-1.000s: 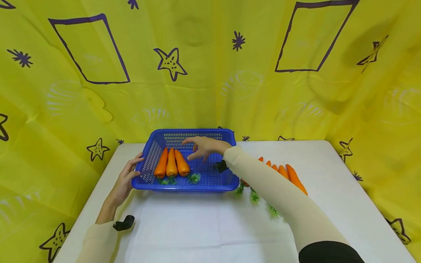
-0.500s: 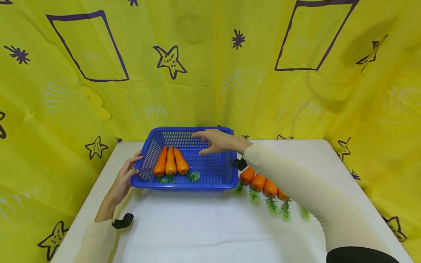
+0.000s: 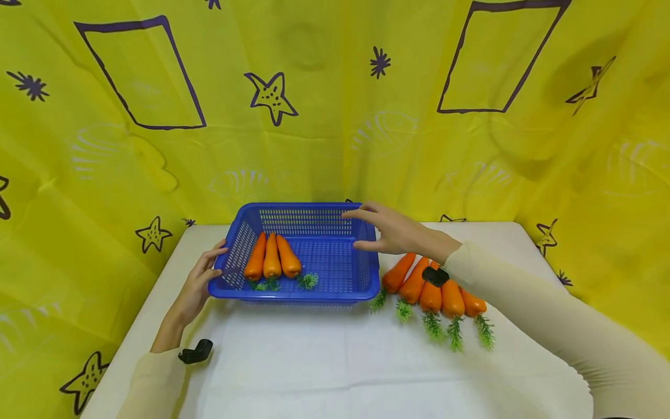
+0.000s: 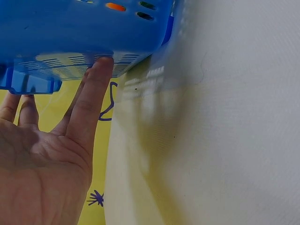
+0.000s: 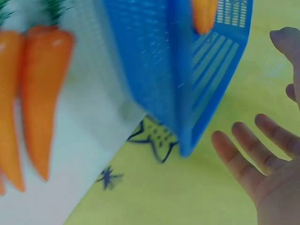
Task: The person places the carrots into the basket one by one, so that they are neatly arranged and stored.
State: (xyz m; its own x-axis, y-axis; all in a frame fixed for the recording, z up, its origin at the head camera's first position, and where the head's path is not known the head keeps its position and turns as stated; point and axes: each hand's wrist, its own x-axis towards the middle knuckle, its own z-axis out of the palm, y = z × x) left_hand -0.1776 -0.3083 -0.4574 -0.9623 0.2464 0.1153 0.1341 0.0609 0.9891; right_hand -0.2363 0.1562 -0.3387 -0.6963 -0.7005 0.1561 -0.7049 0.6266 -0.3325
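Note:
A blue perforated plastic basket (image 3: 330, 270) stands on the white table, with three orange toy carrots (image 3: 272, 259) with green tops lying at its left side. My left hand (image 3: 195, 285) touches the basket's left end; in the left wrist view its fingers (image 4: 86, 110) reach up straight against the outer wall and rim. Near the basket's right rim, my right hand (image 3: 395, 230) hovers with fingers spread and nothing held. In the right wrist view that hand (image 5: 276, 173) is apart from the basket (image 5: 154, 61). Several more carrots (image 3: 430, 297) lie in a row right of the basket.
A yellow curtain (image 3: 324, 157) with purple star drawings hangs behind and beside the table. The white tabletop (image 3: 293, 361) extends in front of the basket. A small loose green top (image 3: 307, 281) shows inside the basket near its front wall.
My right hand has moved right, from over the basket's middle to its right rim, uncovering the row of carrots outside. My left hand stays at the basket's left end.

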